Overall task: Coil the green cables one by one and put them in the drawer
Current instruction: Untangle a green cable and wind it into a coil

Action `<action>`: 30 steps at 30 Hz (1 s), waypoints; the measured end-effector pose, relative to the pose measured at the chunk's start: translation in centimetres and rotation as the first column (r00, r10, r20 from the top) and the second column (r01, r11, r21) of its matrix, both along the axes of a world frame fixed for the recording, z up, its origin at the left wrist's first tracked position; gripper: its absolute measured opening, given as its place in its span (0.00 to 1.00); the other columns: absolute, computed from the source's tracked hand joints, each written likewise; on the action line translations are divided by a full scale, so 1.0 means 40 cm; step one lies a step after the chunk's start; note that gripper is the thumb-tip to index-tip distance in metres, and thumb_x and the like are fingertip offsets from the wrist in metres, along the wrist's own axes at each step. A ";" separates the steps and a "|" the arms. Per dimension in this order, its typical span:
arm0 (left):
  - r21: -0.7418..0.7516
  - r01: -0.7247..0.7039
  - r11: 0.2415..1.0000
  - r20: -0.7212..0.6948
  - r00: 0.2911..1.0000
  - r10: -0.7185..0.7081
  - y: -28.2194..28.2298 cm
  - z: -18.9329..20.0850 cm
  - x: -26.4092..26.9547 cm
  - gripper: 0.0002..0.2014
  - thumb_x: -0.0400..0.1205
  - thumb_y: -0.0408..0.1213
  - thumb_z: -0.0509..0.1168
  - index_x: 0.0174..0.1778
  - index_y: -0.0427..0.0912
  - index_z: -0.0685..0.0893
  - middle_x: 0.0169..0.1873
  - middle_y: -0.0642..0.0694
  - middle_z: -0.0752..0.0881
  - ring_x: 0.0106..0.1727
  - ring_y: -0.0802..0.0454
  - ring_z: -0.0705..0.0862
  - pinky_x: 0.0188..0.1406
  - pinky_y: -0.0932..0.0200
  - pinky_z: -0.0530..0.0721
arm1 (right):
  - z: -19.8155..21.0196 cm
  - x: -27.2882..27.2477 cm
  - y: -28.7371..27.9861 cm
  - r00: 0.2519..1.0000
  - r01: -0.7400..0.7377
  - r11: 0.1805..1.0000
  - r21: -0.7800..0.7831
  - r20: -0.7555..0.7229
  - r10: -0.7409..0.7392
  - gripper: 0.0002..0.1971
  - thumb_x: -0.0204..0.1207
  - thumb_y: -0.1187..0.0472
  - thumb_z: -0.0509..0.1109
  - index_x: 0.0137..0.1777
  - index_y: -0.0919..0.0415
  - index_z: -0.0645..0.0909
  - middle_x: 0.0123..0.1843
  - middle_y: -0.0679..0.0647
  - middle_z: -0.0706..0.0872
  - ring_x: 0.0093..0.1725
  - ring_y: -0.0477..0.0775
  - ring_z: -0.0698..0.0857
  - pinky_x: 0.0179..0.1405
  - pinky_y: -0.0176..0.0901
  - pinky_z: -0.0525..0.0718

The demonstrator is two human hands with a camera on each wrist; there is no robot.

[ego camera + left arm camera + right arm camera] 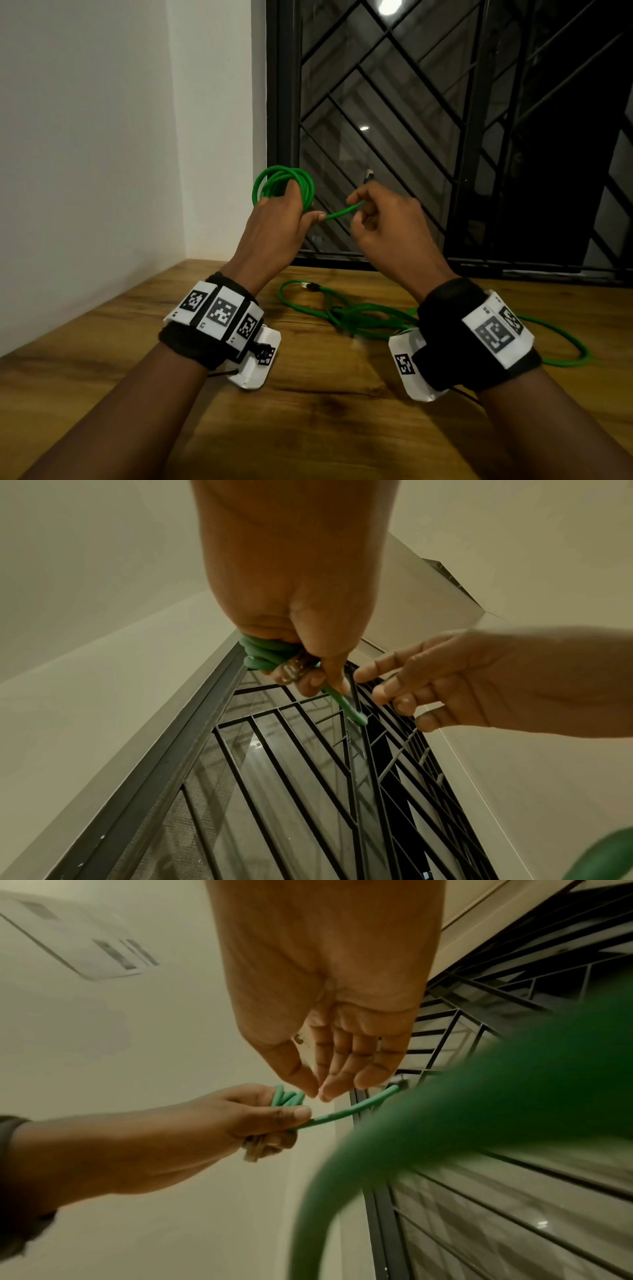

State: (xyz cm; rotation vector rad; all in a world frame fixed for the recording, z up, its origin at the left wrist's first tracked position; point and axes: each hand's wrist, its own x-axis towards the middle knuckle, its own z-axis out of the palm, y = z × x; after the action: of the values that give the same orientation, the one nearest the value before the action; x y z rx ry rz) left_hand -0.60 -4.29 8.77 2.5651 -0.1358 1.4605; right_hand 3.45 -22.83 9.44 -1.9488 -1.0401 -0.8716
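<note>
My left hand (301, 207) is raised above the table and grips a green cable wound into a coil (284, 185). In the left wrist view its fingers (318, 680) also hold a clear plug (294, 669) against the coil (263, 653). A short tail (342, 211) runs right from under the left thumb to a plug (401, 1082). My right hand (354, 212) hovers at that tail with loosely bent fingers. Its thumb and index tips (318, 1095) meet just short of the tail (349, 1110), with no cable between them. A second green cable (359, 313) lies loose on the table.
The wooden table (308, 411) meets a white wall (102, 154) on the left and a window with a black metal grille (445, 137) at the back. The loose cable's far loop (565, 356) lies beside my right wrist. No drawer is in view.
</note>
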 end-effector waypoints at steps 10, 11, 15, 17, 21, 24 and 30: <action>-0.383 0.436 0.814 -0.051 0.870 -0.490 -0.033 0.012 -0.019 0.10 0.83 0.40 0.70 0.57 0.43 0.77 0.37 0.58 0.78 0.34 0.71 0.80 0.35 0.75 0.74 | 0.000 -0.015 -0.009 0.985 0.144 0.989 -0.025 0.098 -0.141 0.19 0.79 0.65 0.71 0.70 0.54 0.83 0.61 0.53 0.90 0.61 0.52 0.88 0.61 0.52 0.88; -0.410 0.458 0.788 -0.053 0.851 -0.522 -0.032 0.012 -0.020 0.09 0.83 0.40 0.69 0.56 0.46 0.77 0.36 0.58 0.79 0.34 0.69 0.80 0.36 0.73 0.75 | 0.000 -0.015 -0.010 0.984 0.132 0.991 -0.002 0.122 -0.131 0.20 0.79 0.66 0.71 0.70 0.55 0.82 0.64 0.53 0.89 0.63 0.52 0.87 0.63 0.50 0.86; -0.447 0.528 0.722 -0.110 0.769 -0.630 -0.040 0.015 -0.025 0.04 0.85 0.37 0.68 0.52 0.46 0.78 0.33 0.55 0.81 0.35 0.62 0.81 0.36 0.66 0.78 | 0.009 -0.009 -0.006 0.978 0.023 0.994 0.104 0.203 -0.044 0.18 0.78 0.70 0.72 0.67 0.57 0.84 0.62 0.52 0.88 0.61 0.48 0.85 0.62 0.37 0.83; -0.450 0.556 0.699 -0.143 0.728 -0.671 -0.052 0.016 -0.032 0.02 0.86 0.36 0.65 0.50 0.44 0.79 0.31 0.53 0.80 0.33 0.60 0.80 0.34 0.67 0.77 | 0.015 -0.004 -0.009 0.974 -0.043 0.987 0.153 0.228 0.007 0.16 0.77 0.72 0.73 0.62 0.58 0.86 0.58 0.52 0.88 0.55 0.42 0.84 0.56 0.21 0.77; -0.570 0.595 0.567 -0.106 0.631 -0.769 -0.070 0.024 -0.050 0.01 0.87 0.34 0.62 0.51 0.41 0.77 0.27 0.52 0.77 0.27 0.61 0.76 0.28 0.70 0.74 | 0.024 0.009 -0.021 0.968 -0.107 0.976 0.189 0.245 0.059 0.14 0.76 0.71 0.75 0.58 0.58 0.88 0.54 0.49 0.87 0.47 0.36 0.82 0.50 0.17 0.75; -0.633 0.624 0.459 -0.063 0.549 -0.833 -0.064 0.030 -0.057 0.08 0.87 0.37 0.62 0.55 0.36 0.76 0.26 0.48 0.75 0.26 0.59 0.74 0.27 0.68 0.72 | 0.022 0.022 -0.025 0.962 -0.091 0.981 0.173 0.270 0.042 0.12 0.76 0.67 0.77 0.58 0.55 0.89 0.52 0.49 0.85 0.49 0.43 0.83 0.50 0.21 0.75; -0.645 0.646 0.408 -0.059 0.490 -0.870 -0.066 0.035 -0.062 0.07 0.87 0.36 0.60 0.52 0.34 0.76 0.26 0.48 0.81 0.25 0.58 0.76 0.26 0.68 0.74 | 0.023 0.036 -0.041 0.972 -0.039 0.979 0.201 0.236 -0.009 0.11 0.78 0.65 0.75 0.58 0.54 0.88 0.50 0.46 0.83 0.45 0.44 0.81 0.49 0.36 0.80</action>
State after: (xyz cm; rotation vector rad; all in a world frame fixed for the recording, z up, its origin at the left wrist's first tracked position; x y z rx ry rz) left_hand -3.09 -6.92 10.16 1.7790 -0.6631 0.4725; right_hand 4.89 -24.48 10.37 -1.6930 -1.0522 -1.1757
